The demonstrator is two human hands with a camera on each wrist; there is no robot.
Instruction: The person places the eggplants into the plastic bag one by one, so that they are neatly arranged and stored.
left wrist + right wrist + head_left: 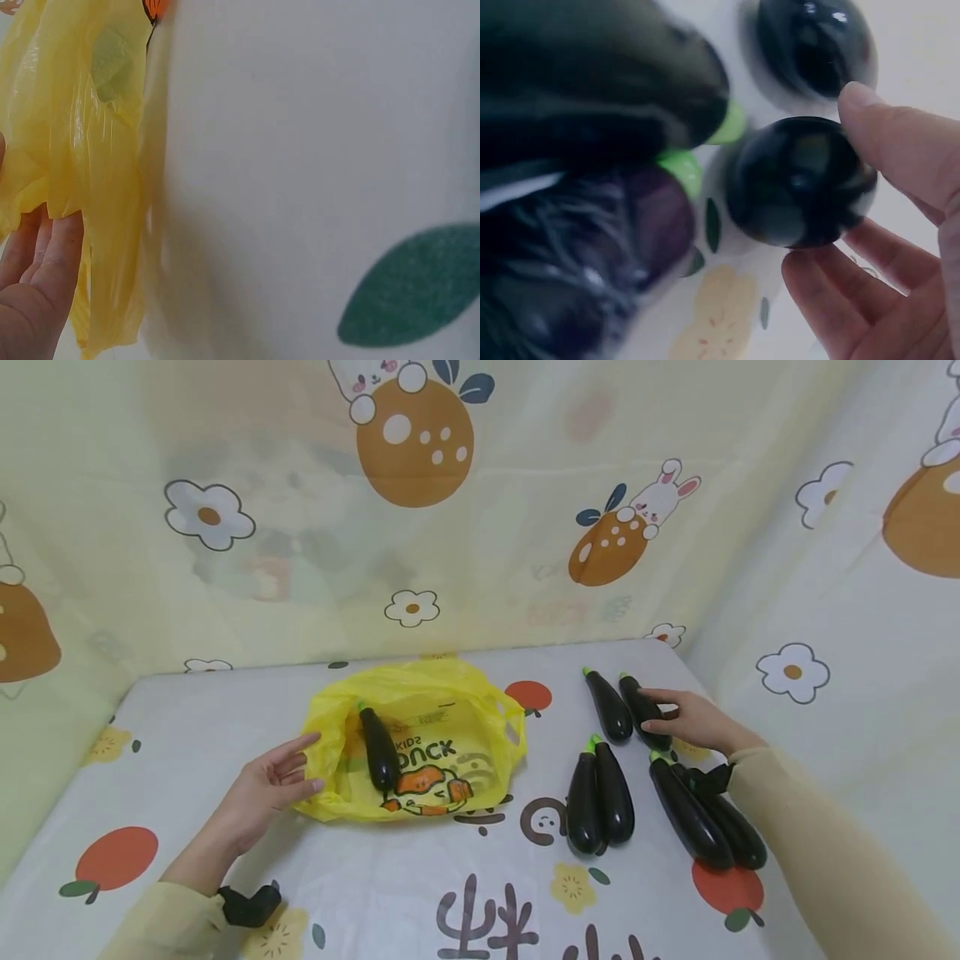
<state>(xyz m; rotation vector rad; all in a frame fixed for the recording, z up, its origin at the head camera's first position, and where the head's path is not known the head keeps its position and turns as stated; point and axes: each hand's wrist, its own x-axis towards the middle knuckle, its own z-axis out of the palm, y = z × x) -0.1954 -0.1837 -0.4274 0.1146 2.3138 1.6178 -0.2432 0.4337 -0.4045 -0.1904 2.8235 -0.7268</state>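
Observation:
A yellow plastic bag (487, 735) lies with its mouth spread toward me. One dark eggplant (380, 750) with a green stem end lies inside it. My left hand (266, 781) holds the bag's left rim; in the left wrist view the yellow plastic (112, 225) covers its fingertips. On the right side, my right hand (697, 720) grips an eggplant (639, 706), thumb on one side and fingers on the other. The right wrist view shows this eggplant's rounded end (799, 184) between thumb and fingers. Another eggplant (609, 706) lies just left of it.
Two eggplants (587, 802) lie side by side nearer me, between bag and right arm. Another pair (693, 814) lies beside the right wrist, partly under its black strap (708, 779). A printed cloth covers the table (420, 877); patterned curtains (300, 568) hang behind and beside it.

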